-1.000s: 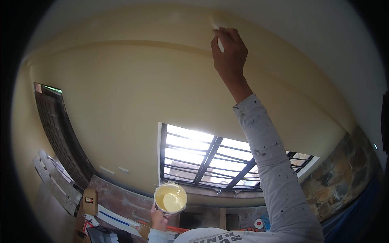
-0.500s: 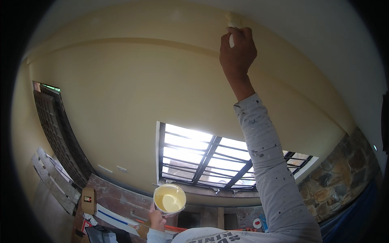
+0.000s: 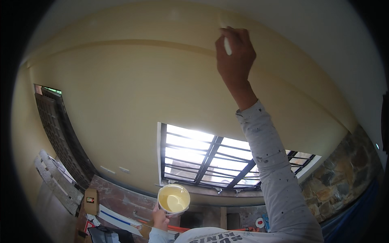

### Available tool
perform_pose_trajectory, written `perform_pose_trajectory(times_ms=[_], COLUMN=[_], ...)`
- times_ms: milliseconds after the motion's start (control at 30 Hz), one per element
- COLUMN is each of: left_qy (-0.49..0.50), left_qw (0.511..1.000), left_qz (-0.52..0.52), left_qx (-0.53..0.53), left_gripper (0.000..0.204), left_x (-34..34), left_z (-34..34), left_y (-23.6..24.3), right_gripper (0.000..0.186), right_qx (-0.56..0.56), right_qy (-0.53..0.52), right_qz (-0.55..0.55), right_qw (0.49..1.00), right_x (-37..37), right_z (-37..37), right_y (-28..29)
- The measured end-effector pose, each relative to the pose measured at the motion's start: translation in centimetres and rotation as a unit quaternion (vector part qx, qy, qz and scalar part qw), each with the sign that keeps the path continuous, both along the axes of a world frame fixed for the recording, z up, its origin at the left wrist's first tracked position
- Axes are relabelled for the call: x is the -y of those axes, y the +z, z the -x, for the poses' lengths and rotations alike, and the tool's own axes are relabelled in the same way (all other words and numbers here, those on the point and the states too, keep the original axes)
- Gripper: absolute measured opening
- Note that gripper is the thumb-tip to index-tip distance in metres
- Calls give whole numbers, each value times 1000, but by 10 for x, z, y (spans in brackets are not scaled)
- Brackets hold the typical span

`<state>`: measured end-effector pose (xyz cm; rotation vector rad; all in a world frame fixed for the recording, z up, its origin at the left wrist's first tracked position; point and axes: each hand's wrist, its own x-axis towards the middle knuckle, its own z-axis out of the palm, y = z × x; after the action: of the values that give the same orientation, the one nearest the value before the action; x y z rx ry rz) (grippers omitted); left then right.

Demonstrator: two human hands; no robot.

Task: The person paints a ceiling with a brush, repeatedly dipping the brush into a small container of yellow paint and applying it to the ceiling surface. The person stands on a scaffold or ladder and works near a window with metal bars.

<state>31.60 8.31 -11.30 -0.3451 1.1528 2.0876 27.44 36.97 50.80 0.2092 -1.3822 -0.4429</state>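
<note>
My right hand [image 3: 237, 56] is raised high, its arm stretched up in a paint-spattered sleeve. Its fingers close around the pale handle of a paintbrush [image 3: 227, 46]. The brush's bristles are blurred against the cream-yellow upper wall [image 3: 190, 20], near the ceiling; whether they touch it I cannot tell. Low in front of my body, my left hand [image 3: 160, 218] grips a small clear-sided bucket [image 3: 163, 196] by its side. Pale yellow paint [image 3: 175, 203] lies inside, and the bucket's mouth faces up.
Behind the bucket is a window with a dark metal grille [image 3: 208, 158]. A stone-clad wall [image 3: 334, 180] and blue sheeting [image 3: 356, 218] stand at right. Dark slatted shutters [image 3: 60, 129] and a spattered plank piece [image 3: 58, 184] are at left. A cardboard box [image 3: 91, 201] sits below.
My right hand has moved slightly left and down with the brush, whose bristles are now blurred. The bucket and left hand appear slightly farther right.
</note>
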Motion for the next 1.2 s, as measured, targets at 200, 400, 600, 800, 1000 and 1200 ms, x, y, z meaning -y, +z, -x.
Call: perform_pose_trajectory(times_ms=[200, 400, 600, 800, 1000, 1200], left_qy=[1, 15, 10, -19, 15, 12], left_qw=[1000, 999, 1000, 1000, 1000, 999], left_qz=[-24, -32, -5, -12, -14, -27], left_qx=[-15, -10, -2, 0, -10, 24], left_gripper=[82, 81, 85, 87, 88, 88], left_x=[-4, -2, 2, 3, -5, -5], left_z=[-1, -5, -1, 4, 1, -6], left_y=[6, 22, 11, -19, -14, 25], right_gripper=[16, 13, 14, 13, 13, 10], right_qx=[65, 25, 10, 7, -42, -33], right_qy=[6, -94, -116, -134, -94, -128], right_qz=[-15, 61, 88, 127, 95, 121], right_qw=[998, 993, 989, 983, 990, 984], right_x=[3, 1, -1, -3, -17, -23], right_z=[37, 37, 29, 16, 8, -8], right_y=[4, 3, 7, 8, 9, 6])
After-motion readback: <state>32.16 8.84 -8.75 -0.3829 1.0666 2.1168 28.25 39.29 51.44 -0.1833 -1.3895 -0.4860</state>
